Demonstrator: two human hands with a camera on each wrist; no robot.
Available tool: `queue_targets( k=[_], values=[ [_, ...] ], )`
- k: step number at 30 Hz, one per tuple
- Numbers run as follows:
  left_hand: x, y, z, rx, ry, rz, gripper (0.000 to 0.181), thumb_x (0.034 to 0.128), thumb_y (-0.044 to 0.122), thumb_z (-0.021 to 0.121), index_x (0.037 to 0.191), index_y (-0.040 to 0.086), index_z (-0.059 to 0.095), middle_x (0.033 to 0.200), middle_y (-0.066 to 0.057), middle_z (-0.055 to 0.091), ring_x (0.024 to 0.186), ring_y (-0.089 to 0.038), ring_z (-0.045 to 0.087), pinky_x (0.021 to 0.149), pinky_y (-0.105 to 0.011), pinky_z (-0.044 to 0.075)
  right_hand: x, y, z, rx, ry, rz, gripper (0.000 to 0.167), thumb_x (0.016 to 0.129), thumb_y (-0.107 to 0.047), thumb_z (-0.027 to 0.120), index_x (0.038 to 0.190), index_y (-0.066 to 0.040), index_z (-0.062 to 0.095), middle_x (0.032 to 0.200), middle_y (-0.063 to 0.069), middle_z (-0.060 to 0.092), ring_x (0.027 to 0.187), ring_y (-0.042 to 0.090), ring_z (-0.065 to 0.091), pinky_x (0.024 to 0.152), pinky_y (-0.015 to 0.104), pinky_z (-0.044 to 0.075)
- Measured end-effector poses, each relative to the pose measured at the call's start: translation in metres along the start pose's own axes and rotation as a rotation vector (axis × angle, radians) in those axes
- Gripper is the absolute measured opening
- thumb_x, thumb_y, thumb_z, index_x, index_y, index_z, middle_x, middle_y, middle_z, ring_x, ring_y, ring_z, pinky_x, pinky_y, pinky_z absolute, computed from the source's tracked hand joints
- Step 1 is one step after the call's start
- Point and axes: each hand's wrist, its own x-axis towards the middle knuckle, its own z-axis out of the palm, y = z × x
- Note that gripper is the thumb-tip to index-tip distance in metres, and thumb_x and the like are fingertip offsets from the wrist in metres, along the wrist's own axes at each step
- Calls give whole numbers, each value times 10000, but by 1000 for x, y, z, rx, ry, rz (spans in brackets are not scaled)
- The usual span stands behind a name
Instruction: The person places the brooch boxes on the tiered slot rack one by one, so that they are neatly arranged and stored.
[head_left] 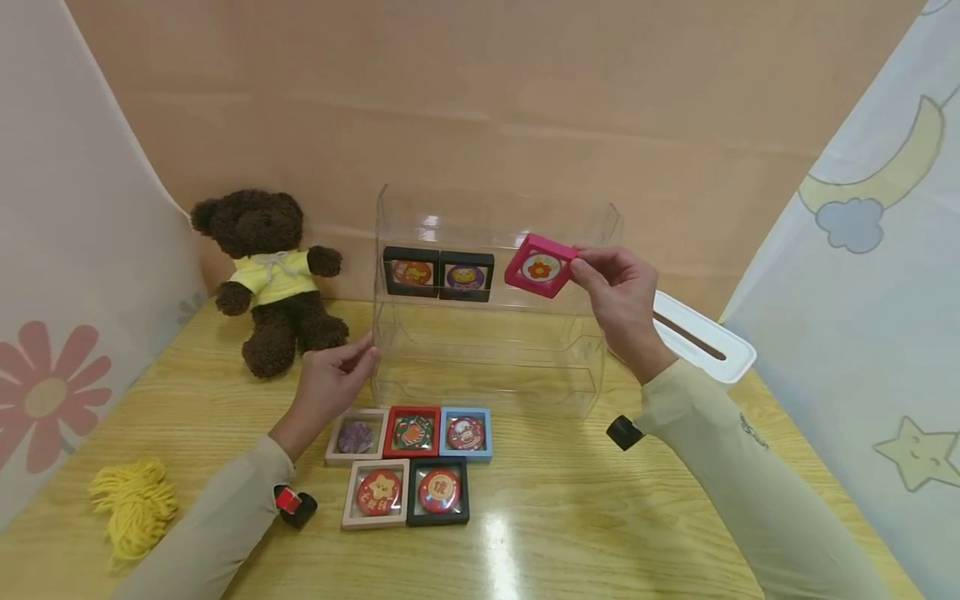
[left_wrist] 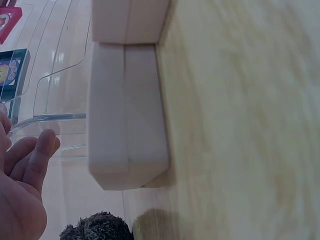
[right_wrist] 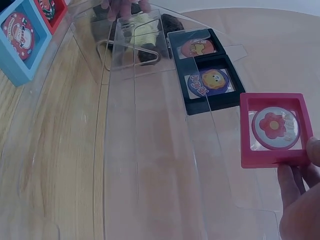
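My right hand (head_left: 624, 300) pinches a pink square badge frame (head_left: 540, 267) by its right side, fingers and thumb on its edge. A round badge with a red flower shows inside. The frame is held tilted in front of the upper tier of a clear acrylic rack (head_left: 487, 354). Two black badge frames (head_left: 467, 277) stand side by side on that tier, left of the pink one. At the rack's left side, my left hand (head_left: 330, 385) pinches the clear side edge between thumb and fingers. In the right wrist view the pink frame (right_wrist: 275, 159) appears close to the black frames.
In front of the rack lie several badge frames, among them a red one (head_left: 412, 433) and a light blue one (head_left: 467, 435). A brown teddy bear (head_left: 272, 279) sits at the left. Yellow yarn (head_left: 135, 508) lies front left, and a white slotted box (head_left: 705, 337) stands right.
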Motion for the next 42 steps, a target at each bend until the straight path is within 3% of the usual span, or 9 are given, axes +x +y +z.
queue_targets(
  k=[6, 11, 16, 22, 34, 38, 42],
  values=[
    [-1, 0, -1, 1, -5, -17, 261, 882, -7, 654, 1138, -59, 652, 868, -154, 700, 691, -130, 683, 562, -170, 505, 7, 3, 6, -33, 17, 17, 68, 831, 83, 683, 895, 103, 686, 942, 121, 677, 834, 199, 638, 747, 303, 531],
    [-1, 0, 0, -4, -3, -27, 259, 885, -10, 649, 1142, -46, 655, 884, -154, 699, 681, -188, 687, 560, -156, 498, 8, 6, 8, -61, 22, 31, 51, 832, 96, 674, 875, 81, 698, 936, 118, 670, 854, 206, 636, 745, 298, 531],
    [-1, 0, 1, -11, -5, -24, 259, 890, -10, 643, 1146, -50, 651, 893, -167, 696, 676, -235, 687, 562, -144, 492, 8, 10, 12, -159, 11, 32, 103, 843, 70, 676, 918, 140, 661, 959, 138, 661, 878, 209, 629, 755, 297, 529],
    [-1, 0, 1, -5, -9, -33, 261, 896, 6, 640, 1149, -59, 645, 899, -173, 694, 692, -180, 688, 561, -162, 501, 10, 9, 16, -316, 10, 32, 167, 856, 8, 690, 948, 143, 653, 995, 158, 659, 886, 179, 624, 776, 273, 517],
    [-2, -1, 0, -11, -12, -30, 263, 886, -8, 649, 1144, -58, 651, 910, -159, 696, 708, -125, 683, 565, -177, 509, 14, 12, 21, -427, 3, 63, 138, 863, -12, 692, 941, 101, 675, 1025, 167, 669, 894, 153, 621, 772, 250, 504],
    [-2, -1, 1, -15, -7, -9, 274, 867, -49, 655, 1140, -75, 646, 870, -169, 698, 685, -195, 688, 562, -152, 496, 11, 11, 24, -465, -1, 84, 130, 866, 12, 678, 941, 117, 664, 1034, 186, 667, 909, 170, 626, 773, 239, 495],
    [-1, 11, 0, 8, 3, -1, 263, 848, -99, 649, 1109, -130, 635, 840, -209, 686, 661, -286, 681, 561, -116, 475, 9, 13, 25, -490, -13, 100, 131, 867, 2, 681, 940, 109, 667, 1042, 175, 671, 940, 189, 631, 780, 235, 483]
  ],
)
